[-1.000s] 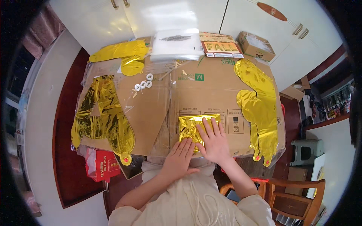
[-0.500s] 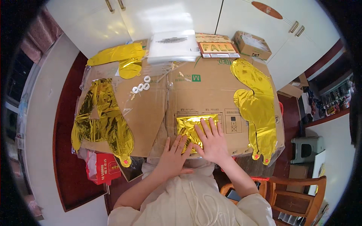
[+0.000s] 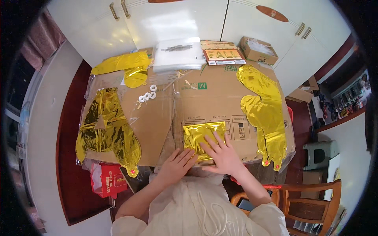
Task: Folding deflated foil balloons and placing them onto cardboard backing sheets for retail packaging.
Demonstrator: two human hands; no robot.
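Both forearms (image 3: 252,187) are angled inward, and the left hand (image 3: 175,167) and right hand (image 3: 225,156) are held palm down and open, fingers loosely spread, with nothing gripped by either. The rectangular gold foil piece (image 3: 201,133) is laid flat near the front edge of the cardboard-covered worktop (image 3: 212,100), its lower right part hidden by the right hand and its lower left corner by the left fingertips; how firmly it is pressed cannot be told.
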